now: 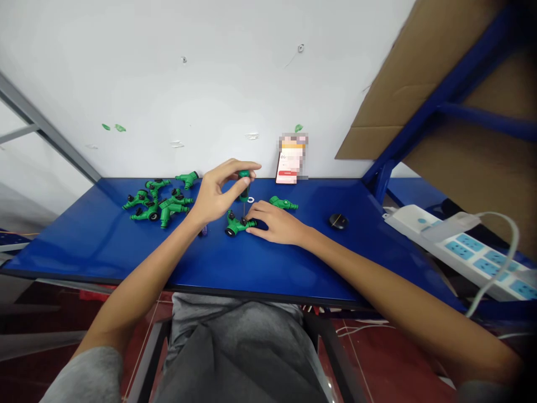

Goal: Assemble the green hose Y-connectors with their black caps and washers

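My left hand [218, 189] grips the green handle of a screwdriver [244, 195], which stands upright with its thin shaft pointing down. Below it, a green Y-shaped hose connector [235, 226] with black valve parts lies on the blue table [268, 266]. The shaft reaches down to the connector's black part; whether its tip sits in a screw is too small to see. My right hand [277, 224] rests on the table, its fingertips pinching the connector's right side. A small white ring [250, 200] lies just behind the shaft.
Several similar green connectors [170, 210] are grouped at the left, and one green connector [284, 204] lies behind my right hand. A phone [286, 168] leans on the white wall. Right of it are a round black object [338, 221] and a white power strip [470, 249].
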{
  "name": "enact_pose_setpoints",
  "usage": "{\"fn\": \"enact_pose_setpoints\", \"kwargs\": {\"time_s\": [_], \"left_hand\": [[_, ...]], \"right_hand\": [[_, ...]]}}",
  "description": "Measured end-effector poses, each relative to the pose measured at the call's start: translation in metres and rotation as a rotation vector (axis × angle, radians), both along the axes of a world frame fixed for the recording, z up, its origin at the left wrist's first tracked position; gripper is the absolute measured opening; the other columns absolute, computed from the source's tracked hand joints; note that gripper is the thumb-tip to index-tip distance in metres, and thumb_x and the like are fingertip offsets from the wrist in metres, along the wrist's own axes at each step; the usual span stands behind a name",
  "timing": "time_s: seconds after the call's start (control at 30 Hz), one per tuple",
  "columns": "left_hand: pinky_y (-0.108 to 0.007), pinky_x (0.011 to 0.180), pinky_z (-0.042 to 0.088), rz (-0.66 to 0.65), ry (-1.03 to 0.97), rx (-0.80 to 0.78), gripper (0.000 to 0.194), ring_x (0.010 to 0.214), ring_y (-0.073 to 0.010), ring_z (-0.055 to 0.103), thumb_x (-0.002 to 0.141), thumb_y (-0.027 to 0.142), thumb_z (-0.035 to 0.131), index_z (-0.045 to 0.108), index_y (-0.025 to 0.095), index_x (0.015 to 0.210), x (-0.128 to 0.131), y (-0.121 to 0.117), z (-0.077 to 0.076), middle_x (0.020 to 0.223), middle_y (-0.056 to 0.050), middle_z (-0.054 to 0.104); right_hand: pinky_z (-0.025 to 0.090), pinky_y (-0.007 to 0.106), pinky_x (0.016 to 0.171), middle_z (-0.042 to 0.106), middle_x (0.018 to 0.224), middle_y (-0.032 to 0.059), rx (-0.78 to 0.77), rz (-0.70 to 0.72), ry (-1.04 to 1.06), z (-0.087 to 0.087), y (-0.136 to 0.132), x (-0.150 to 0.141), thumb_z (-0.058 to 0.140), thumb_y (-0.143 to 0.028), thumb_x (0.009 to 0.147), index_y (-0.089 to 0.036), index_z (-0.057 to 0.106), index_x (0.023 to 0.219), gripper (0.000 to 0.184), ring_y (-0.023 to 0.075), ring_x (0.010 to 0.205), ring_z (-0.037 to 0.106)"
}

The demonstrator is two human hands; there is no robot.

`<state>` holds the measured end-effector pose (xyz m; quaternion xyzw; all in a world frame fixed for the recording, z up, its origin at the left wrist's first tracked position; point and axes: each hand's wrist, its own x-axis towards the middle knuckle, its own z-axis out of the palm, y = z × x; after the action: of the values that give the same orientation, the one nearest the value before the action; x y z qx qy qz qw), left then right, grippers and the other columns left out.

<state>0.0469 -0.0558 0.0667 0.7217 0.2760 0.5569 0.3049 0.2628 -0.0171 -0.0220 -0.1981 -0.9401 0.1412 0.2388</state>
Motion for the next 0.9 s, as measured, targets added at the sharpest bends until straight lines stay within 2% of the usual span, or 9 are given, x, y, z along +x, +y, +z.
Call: {"fn": "enact_pose_setpoints", "kwargs": {"time_s": [0.07,0.2,0.27,0.37,0.43,0.6,0.77,0.9], "left_hand": [[-0.040,0.096,0.053,-0.043,0.025,-0.022,0.023,0.106,-0.0259,0.068,0.097,0.034,0.074,0.082,0.024,0.116,0.000,-0.001,0.001,0.111,-0.010,0.075],[-0.037,0.094,0.054,0.071,0.046,0.031,0.019,0.107,-0.0247,0.067,0.090,0.032,0.084,0.084,0.027,0.108,0.003,-0.003,0.002,0.111,-0.008,0.074],[-0.036,0.091,0.055,0.081,0.022,0.023,0.020,0.102,-0.0228,0.068,0.089,0.032,0.086,0.084,0.027,0.109,0.004,-0.004,0.002,0.107,-0.007,0.074],[-0.036,0.089,0.057,-0.017,0.048,0.004,0.024,0.097,-0.0218,0.072,0.099,0.035,0.076,0.082,0.024,0.118,0.003,-0.006,0.002,0.107,-0.009,0.077],[-0.035,0.087,0.059,-0.031,0.098,0.054,0.025,0.096,-0.0214,0.074,0.104,0.038,0.068,0.082,0.022,0.117,0.001,-0.005,0.002,0.108,-0.010,0.079],[-0.032,0.082,0.061,0.107,0.140,0.228,0.021,0.095,-0.0186,0.073,0.096,0.039,0.080,0.085,0.024,0.110,0.001,0.000,-0.002,0.106,-0.008,0.080],[-0.031,0.082,0.064,0.125,0.132,0.166,0.027,0.094,-0.0180,0.076,0.100,0.044,0.074,0.083,0.025,0.117,0.005,-0.001,-0.005,0.106,-0.007,0.082],[-0.032,0.085,0.066,0.149,0.120,0.164,0.030,0.097,-0.0191,0.078,0.099,0.047,0.075,0.083,0.023,0.115,0.004,-0.001,-0.006,0.108,-0.008,0.083]], "right_hand": [[0.054,0.047,0.099,0.069,0.113,0.0125,0.003,0.001,0.001,-0.001,0.001,0.000,0.064,-0.038,0.105,-0.020,0.072,0.113,0.021,0.0300,0.108,0.064],[0.053,0.047,0.098,0.069,0.114,0.0121,0.015,-0.009,-0.004,-0.002,0.001,0.000,0.064,-0.038,0.105,-0.021,0.072,0.112,0.020,0.0302,0.109,0.064],[0.053,0.047,0.098,0.069,0.113,0.0121,0.013,-0.008,-0.004,-0.002,0.001,0.000,0.064,-0.039,0.105,-0.021,0.072,0.111,0.020,0.0302,0.108,0.064],[0.053,0.046,0.098,0.070,0.112,0.0123,0.014,0.002,-0.003,-0.001,0.001,0.000,0.063,-0.039,0.106,-0.020,0.072,0.111,0.022,0.0300,0.108,0.064],[0.053,0.047,0.098,0.070,0.112,0.0122,0.024,0.005,-0.001,-0.001,0.002,0.000,0.063,-0.039,0.106,-0.020,0.072,0.112,0.022,0.0300,0.107,0.064],[0.054,0.047,0.098,0.069,0.112,0.0125,0.054,-0.010,0.007,-0.003,0.001,-0.002,0.065,-0.036,0.105,-0.020,0.073,0.113,0.020,0.0301,0.106,0.064],[0.053,0.048,0.095,0.069,0.107,0.0137,0.129,-0.069,-0.007,-0.011,0.001,-0.011,0.069,-0.048,0.102,-0.017,0.074,0.110,0.032,0.0325,0.104,0.062],[0.053,0.045,0.093,0.068,0.101,0.0120,0.119,-0.105,0.036,-0.018,0.004,-0.017,0.065,-0.043,0.105,-0.017,0.074,0.106,0.027,0.0312,0.103,0.062]]}}
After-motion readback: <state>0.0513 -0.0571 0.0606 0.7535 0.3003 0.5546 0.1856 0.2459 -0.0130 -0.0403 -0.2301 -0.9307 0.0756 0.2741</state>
